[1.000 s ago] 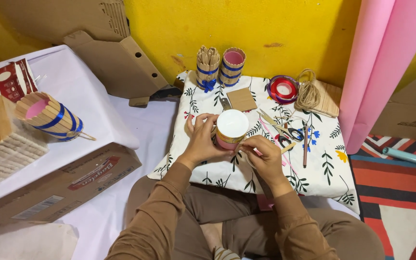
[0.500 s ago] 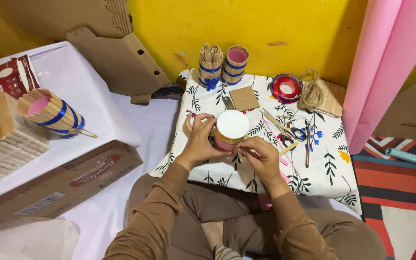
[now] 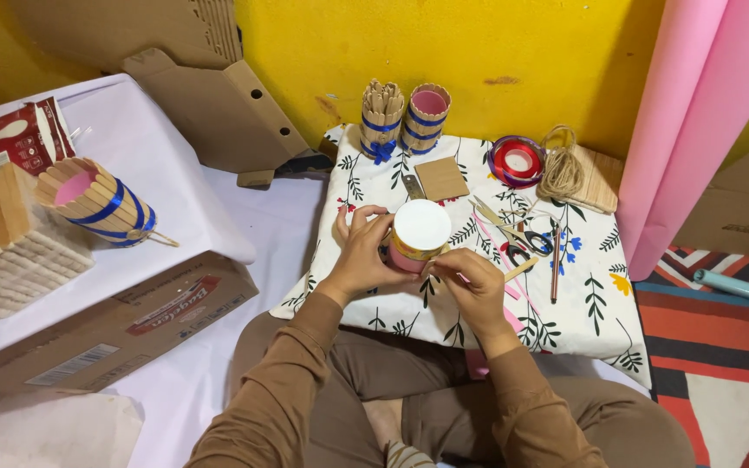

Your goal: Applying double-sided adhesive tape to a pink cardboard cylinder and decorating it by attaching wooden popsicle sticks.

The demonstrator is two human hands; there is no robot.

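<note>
Both grips close on the pink cup (image 3: 416, 238): left hand (image 3: 361, 251) wraps its side, right hand (image 3: 470, 282) pinches a wooden stick (image 3: 520, 269) against it. Cup sits above the floral cushion (image 3: 392, 186), near the scissors (image 3: 513, 238).

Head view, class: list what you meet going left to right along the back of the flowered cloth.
Stick-covered holder with a blue bow → stick-covered holder with pink lining → red ribbon roll → coil of twine → pink paper roll.
</note>
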